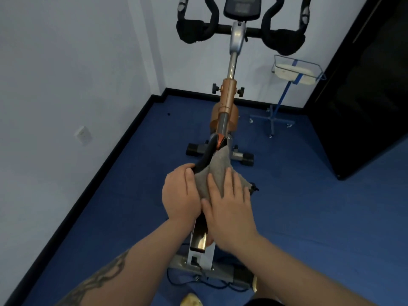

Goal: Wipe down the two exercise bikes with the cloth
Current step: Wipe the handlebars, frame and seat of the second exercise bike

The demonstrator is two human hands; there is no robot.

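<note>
While the saddle (204,159) is being gone over, the job looks to be somewhere in the first bike (228,100), since only one bike can be seen from here and the second one isn't in the shot at all. Going left to right: a wall socket (82,134) is stuck low on the left wall, well clear of everything. Then the left hand (180,193) is curled over the left edge of the saddle, apparently to steady it, with the thumb lying against the cloth (217,171). The grey cloth is draped over the saddle's top and right side, and it's pressed flat under the right hand (229,206), fingers straight and spread, so nothing is really clamped there, just pushed down. The two hands are touching side by side. Next move, probably: the cloth gets dragged along the saddle toward the nose, then up the seat post, frame and the black handlebars (240,29) and the console (241,7), which look untouched as far as can be judged. Further right, a blue stand (279,104) with a wire basket is parked near the back wall, close enough to the bike's right side that it could be bumped when that side is reached. A dark door (364,85) fills the far right.
</note>
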